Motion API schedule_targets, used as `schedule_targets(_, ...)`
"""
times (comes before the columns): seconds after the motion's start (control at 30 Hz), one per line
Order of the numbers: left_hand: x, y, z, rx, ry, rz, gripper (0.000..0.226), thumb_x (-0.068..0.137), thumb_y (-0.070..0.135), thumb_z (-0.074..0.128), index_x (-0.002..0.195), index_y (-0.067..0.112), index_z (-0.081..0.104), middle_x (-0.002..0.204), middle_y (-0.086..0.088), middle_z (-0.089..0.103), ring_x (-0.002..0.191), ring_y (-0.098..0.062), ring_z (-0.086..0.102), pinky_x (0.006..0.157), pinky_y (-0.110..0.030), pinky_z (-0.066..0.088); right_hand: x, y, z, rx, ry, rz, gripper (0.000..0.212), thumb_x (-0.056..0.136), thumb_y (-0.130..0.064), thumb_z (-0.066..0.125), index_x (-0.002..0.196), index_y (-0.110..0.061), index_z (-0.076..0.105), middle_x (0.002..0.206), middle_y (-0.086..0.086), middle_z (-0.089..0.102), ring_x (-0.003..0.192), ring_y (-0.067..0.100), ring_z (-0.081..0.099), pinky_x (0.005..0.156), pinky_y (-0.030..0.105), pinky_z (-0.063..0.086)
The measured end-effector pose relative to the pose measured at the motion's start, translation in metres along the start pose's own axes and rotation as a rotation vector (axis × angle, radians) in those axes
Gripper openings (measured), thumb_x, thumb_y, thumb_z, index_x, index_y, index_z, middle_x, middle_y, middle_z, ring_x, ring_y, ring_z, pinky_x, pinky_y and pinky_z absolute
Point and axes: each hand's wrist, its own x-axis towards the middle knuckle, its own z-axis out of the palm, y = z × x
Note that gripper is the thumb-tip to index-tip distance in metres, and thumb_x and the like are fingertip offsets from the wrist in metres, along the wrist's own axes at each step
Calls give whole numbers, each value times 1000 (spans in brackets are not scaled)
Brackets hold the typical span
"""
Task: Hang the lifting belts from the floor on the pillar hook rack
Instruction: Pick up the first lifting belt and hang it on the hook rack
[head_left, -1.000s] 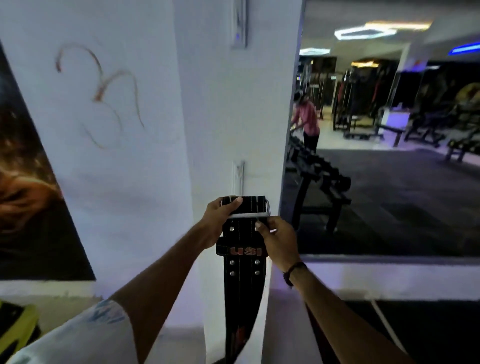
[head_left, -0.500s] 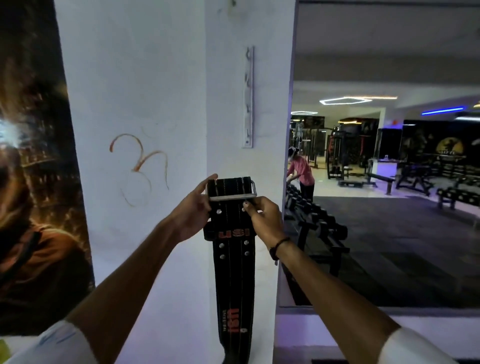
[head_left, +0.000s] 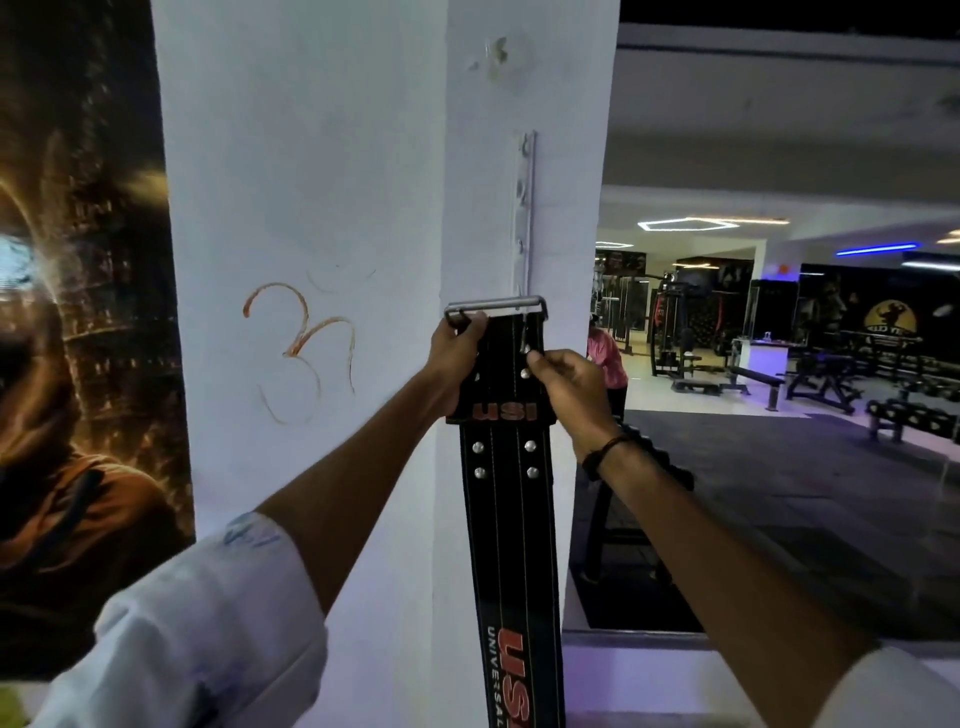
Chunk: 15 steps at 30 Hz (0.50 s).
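Observation:
A black leather lifting belt (head_left: 511, 519) with red lettering hangs straight down against the white pillar (head_left: 322, 208). Its metal buckle (head_left: 496, 307) is at the top, level with the lowest hook of the vertical white hook rack (head_left: 523, 208). My left hand (head_left: 457, 358) grips the belt's upper left edge just under the buckle. My right hand (head_left: 569, 395) pinches the buckle prong and the belt's right edge. Whether the buckle rests on a hook is not clear.
A dark poster (head_left: 78, 312) covers the wall left of the pillar. An orange symbol (head_left: 301, 343) is drawn on the pillar face. To the right a mirror shows a dumbbell rack (head_left: 649, 467), gym benches (head_left: 821, 379) and a person in a pink top (head_left: 605, 358).
Both hands have raised the belt up the pillar, from well below the hook rack until the buckle reaches the rack's bottom hook. The view has tilted upward with it.

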Motion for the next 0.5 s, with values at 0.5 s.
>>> schedule_targets(0.5,23,47,41,41,-4,120,27,96,31,61,115,11,61,89,-4,68,73,-18,66,64,-31,56,-30,-7,-24,115,-130,83,27,100,-43,47,110,-23,62,104,-7,68,86,9,62,72,26,47)
